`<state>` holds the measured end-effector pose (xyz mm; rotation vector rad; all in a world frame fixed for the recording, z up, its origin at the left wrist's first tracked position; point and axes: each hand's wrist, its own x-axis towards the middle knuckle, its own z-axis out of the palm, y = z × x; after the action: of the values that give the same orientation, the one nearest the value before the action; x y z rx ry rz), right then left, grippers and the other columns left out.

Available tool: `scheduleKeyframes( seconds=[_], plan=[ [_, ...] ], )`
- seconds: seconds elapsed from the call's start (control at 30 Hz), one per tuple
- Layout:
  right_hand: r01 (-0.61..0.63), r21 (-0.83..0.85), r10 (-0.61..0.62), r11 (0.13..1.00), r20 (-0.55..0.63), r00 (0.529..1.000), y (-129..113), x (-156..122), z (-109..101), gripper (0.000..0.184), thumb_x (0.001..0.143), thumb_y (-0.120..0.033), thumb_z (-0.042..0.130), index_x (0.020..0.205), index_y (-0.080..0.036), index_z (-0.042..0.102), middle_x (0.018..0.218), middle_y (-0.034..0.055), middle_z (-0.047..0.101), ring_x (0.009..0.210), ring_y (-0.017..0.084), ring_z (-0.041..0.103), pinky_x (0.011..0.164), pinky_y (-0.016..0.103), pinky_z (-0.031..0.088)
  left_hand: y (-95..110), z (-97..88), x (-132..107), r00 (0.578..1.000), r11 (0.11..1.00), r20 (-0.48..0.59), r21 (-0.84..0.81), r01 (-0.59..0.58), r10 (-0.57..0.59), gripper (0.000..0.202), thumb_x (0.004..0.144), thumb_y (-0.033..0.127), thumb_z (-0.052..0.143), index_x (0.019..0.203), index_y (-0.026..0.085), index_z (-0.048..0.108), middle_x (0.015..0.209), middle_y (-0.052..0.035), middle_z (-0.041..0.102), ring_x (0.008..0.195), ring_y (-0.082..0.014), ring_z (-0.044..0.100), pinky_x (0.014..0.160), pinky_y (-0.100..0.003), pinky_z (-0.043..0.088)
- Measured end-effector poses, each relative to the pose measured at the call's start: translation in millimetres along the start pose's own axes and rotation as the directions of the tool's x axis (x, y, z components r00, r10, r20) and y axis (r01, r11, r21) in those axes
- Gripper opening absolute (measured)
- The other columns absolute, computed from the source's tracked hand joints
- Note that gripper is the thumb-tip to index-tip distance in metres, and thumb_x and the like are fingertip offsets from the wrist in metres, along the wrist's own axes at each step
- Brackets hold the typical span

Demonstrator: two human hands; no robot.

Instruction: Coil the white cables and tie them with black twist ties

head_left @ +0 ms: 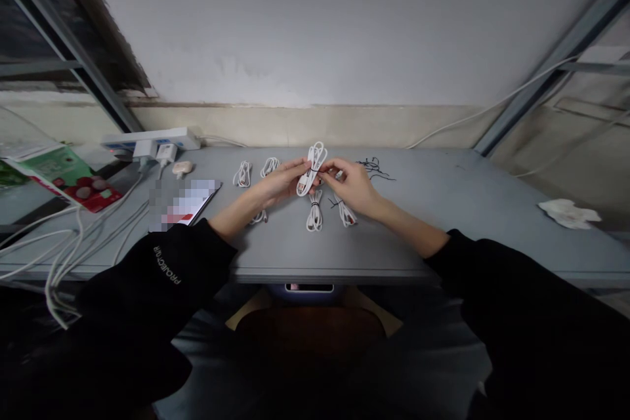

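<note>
A coiled white USB cable is held up over the grey table, with a thin black twist tie across its middle. My left hand is closed around the coil from the left. On the other side, the fingertips of my right hand pinch the tie's end close against the bundle. Below my hands lie a tied white cable bundle and another bundle with black tie ends sticking out. Loose black twist ties lie just beyond my right hand.
More coiled cables lie left of my hands, one partly hidden under my left wrist. A phone, a power strip with plugs, trailing white cords and a green-red packet occupy the left. Crumpled tissue lies far right.
</note>
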<state>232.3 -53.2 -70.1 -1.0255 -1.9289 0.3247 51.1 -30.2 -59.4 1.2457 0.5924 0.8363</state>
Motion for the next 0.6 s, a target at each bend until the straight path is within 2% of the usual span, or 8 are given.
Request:
scheduleKeyframes(
  seconds=[0.2, 0.37, 0.47, 0.6],
  plan=[
    [0.086, -0.195, -0.078, 0.977, 0.049, 0.996, 1.8, -1.1, -2.5, 0.014, 0.093, -0.02, 0.048, 0.09, -0.02, 0.062, 0.089, 0.0045, 0.066, 0.074, 0.017, 0.056, 0.066, 0.031, 0.038, 5.0, 3.8, -2.5, 0.996, 0.998, 0.068, 0.036, 0.059, -0.061, 0.021, 0.092, 0.034, 0.056, 0.086, 0.015, 0.062, 0.068, -0.004, 0.062, 0.06, -0.0126, 0.058, 0.062, -0.027, 0.048],
    [0.088, -0.335, -0.07, 0.938, 0.065, 0.995, 4.5, 0.4, -4.4, 0.015, 0.095, -0.024, 0.045, 0.086, -0.021, 0.057, 0.082, 0.0049, 0.062, 0.073, 0.019, 0.053, 0.062, 0.03, 0.033, 10.4, 7.8, -3.5, 0.997, 0.998, 0.061, 0.027, 0.052, -0.053, 0.032, 0.097, 0.038, 0.047, 0.075, 0.017, 0.056, 0.053, 0.0027, 0.044, 0.048, -0.0097, 0.046, 0.055, -0.026, 0.044],
    [0.091, -0.335, -0.058, 0.938, 0.108, 0.992, 3.4, 2.0, -6.9, 0.016, 0.095, -0.026, 0.044, 0.084, -0.021, 0.054, 0.079, 0.0049, 0.06, 0.07, 0.018, 0.051, 0.06, 0.03, 0.031, 11.2, 8.2, -2.4, 0.997, 0.998, 0.024, -0.004, 0.07, -0.07, 0.039, 0.097, 0.045, 0.044, 0.069, 0.019, 0.052, 0.049, 0.0044, 0.037, 0.042, -0.0082, 0.037, 0.049, -0.025, 0.039],
    [0.085, -0.256, -0.037, 0.963, 0.19, 0.981, 2.6, 5.0, -12.8, 0.015, 0.094, -0.026, 0.046, 0.083, -0.021, 0.054, 0.076, 0.0033, 0.059, 0.064, 0.016, 0.048, 0.061, 0.03, 0.033, 9.2, 3.3, 0.9, 0.997, 0.997, 0.039, -0.026, 0.068, -0.067, 0.051, 0.093, 0.06, 0.043, 0.062, 0.02, 0.045, 0.044, 0.0065, 0.03, 0.037, -0.0065, 0.03, 0.042, -0.023, 0.033]
  ],
)
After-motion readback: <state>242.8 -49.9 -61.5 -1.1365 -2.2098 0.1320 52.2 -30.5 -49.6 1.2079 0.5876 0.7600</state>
